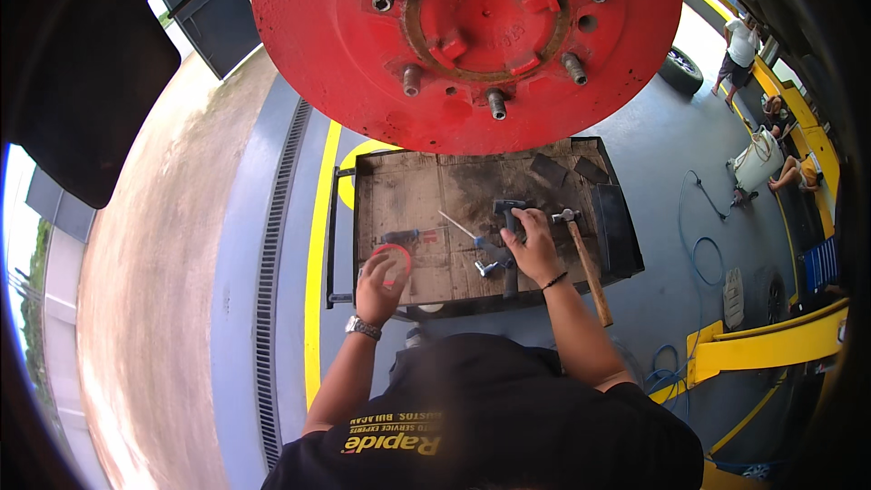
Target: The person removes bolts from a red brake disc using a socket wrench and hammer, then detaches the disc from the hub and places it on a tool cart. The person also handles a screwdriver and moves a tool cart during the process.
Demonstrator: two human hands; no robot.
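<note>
My left hand [374,290] is over the left part of the cart top, fingers apart and slightly blurred. Beneath and beside those fingers lies a red ring-shaped thing [407,265]; its kind is unclear. On the right, my right hand [537,249] has thumb and fingers curled round the upper handle of a black-headed hammer [510,285]. Between my hands are a screwdriver [461,226] with a blue handle and a shiny metal socket tool [487,269]. Another dark-handled tool [401,237] lies above the red ring. A wooden-handled hammer [583,259] rests to the right of my right hand.
A red brake disc [363,63] with several wheel studs hangs just beyond the cart [435,172]. Yellow lift arms [771,336] and a blue hose [709,259] are at right. People [742,41] are at the far right, near a loose wheel [680,71]. A floor grate [272,281] runs along the left.
</note>
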